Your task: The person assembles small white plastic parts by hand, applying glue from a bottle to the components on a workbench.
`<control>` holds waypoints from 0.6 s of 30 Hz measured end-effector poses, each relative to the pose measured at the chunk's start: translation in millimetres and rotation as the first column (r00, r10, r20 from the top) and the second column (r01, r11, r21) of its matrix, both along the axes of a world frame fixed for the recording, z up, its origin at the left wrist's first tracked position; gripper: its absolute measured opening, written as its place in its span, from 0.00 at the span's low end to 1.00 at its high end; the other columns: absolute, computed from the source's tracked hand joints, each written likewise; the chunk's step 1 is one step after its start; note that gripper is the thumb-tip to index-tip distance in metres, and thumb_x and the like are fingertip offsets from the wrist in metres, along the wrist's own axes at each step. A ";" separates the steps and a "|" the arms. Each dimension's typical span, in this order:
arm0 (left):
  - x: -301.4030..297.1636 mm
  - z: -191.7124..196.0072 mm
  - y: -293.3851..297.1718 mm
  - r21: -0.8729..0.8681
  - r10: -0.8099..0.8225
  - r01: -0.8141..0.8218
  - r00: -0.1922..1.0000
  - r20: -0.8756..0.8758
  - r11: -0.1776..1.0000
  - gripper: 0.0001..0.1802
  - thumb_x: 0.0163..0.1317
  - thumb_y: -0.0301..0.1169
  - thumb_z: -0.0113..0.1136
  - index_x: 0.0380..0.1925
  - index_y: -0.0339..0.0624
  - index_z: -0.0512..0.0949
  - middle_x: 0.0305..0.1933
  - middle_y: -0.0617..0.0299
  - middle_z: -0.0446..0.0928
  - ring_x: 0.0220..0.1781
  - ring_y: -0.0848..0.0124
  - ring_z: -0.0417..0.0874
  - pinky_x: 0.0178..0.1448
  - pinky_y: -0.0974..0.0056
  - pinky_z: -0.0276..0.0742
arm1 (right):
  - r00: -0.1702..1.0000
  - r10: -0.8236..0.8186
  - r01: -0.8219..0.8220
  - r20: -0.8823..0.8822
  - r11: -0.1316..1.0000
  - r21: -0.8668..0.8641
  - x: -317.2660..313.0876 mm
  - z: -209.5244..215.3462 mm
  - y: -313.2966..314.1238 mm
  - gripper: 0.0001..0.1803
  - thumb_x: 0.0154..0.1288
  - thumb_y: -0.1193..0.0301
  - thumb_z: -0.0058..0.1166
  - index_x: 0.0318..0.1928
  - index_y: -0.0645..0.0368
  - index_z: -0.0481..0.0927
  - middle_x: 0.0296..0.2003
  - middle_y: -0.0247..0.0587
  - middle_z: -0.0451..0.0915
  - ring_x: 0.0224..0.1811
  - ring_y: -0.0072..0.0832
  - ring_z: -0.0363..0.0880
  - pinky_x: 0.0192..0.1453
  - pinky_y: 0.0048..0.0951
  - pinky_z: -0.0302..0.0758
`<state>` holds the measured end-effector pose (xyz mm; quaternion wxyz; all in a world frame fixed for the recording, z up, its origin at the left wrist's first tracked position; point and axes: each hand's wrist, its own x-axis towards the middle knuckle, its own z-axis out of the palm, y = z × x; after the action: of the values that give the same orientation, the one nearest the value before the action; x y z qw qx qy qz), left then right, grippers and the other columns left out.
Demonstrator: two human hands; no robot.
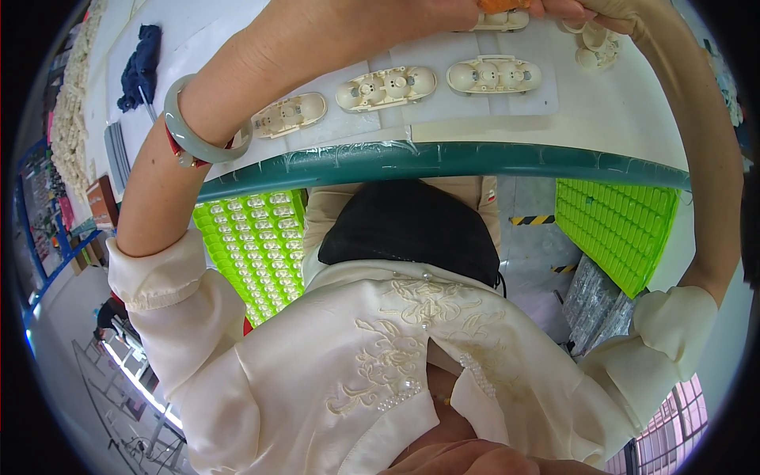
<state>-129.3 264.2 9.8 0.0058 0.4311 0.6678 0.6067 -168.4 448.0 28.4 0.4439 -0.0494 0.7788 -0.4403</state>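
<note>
My left hand reaches along the far edge of the view, partly cut off by it. Beside its fingers shows a small orange piece, just above a cream oval plastic housing. My right hand comes in from the other side, its fingers bent and close to the left hand's. Both hands look closed, but what they grip is beyond the picture's edge. Nearer me, more cream housings with rounded domes lie in a row: one at the right, one in the middle and one at the left.
Small cream cups lie in a pile at the right. A dark blue cloth and grey strips are at the left. The table has a green padded edge. Below stand green trays, one filled with parts, another at right.
</note>
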 end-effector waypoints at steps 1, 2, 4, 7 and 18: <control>0.2 8.1 1.0 -0.270 0.055 -0.089 0.990 -0.134 0.959 0.08 0.42 0.20 0.64 0.22 0.37 0.73 0.24 0.60 0.76 0.24 0.72 0.78 0.30 0.71 0.75 | 1.000 0.011 -0.011 -0.008 1.000 -0.020 -0.2 0.2 1.1 0.06 0.52 0.77 0.53 0.32 0.64 0.79 0.17 0.34 0.73 0.10 0.13 0.59 0.12 0.15 0.51; 0.9 13.0 1.6 -0.505 0.069 -0.206 0.958 -0.277 0.838 0.08 0.42 0.20 0.63 0.22 0.38 0.73 0.24 0.61 0.76 0.24 0.72 0.78 0.29 0.71 0.75 | 1.000 0.006 -0.006 -0.008 1.000 -0.019 -0.3 0.9 1.1 0.06 0.52 0.77 0.53 0.32 0.64 0.79 0.17 0.34 0.73 0.10 0.13 0.59 0.12 0.15 0.51; 2.6 13.8 2.6 -0.551 0.046 -0.194 0.961 -0.271 0.812 0.09 0.43 0.19 0.63 0.23 0.38 0.72 0.25 0.61 0.76 0.24 0.72 0.78 0.28 0.71 0.75 | 0.999 0.031 -0.031 0.043 0.999 0.013 -0.9 2.7 -0.3 0.05 0.51 0.78 0.54 0.31 0.64 0.80 0.16 0.34 0.73 0.10 0.12 0.59 0.11 0.15 0.50; 0.9 11.9 1.2 -0.541 0.039 -0.135 0.982 -0.186 0.830 0.09 0.43 0.19 0.62 0.24 0.39 0.71 0.26 0.62 0.75 0.24 0.74 0.77 0.27 0.72 0.74 | 1.000 0.027 -0.026 -0.011 0.994 0.104 2.6 9.4 -8.4 0.05 0.50 0.77 0.54 0.29 0.63 0.80 0.15 0.33 0.72 0.10 0.13 0.59 0.11 0.15 0.50; -7.7 36.5 -29.7 -0.402 0.469 -0.347 0.845 0.259 0.847 0.06 0.54 0.20 0.59 0.30 0.34 0.72 0.27 0.61 0.77 0.29 0.78 0.78 0.34 0.77 0.75 | 0.976 0.210 -0.181 -0.063 0.935 0.305 -2.6 26.0 -31.0 0.05 0.49 0.74 0.57 0.22 0.63 0.79 0.15 0.33 0.73 0.12 0.14 0.62 0.13 0.17 0.53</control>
<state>-137.0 234.5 46.3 0.0666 0.1553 0.8276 0.5353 -171.0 417.0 54.4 0.4505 -0.0801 0.8475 -0.2689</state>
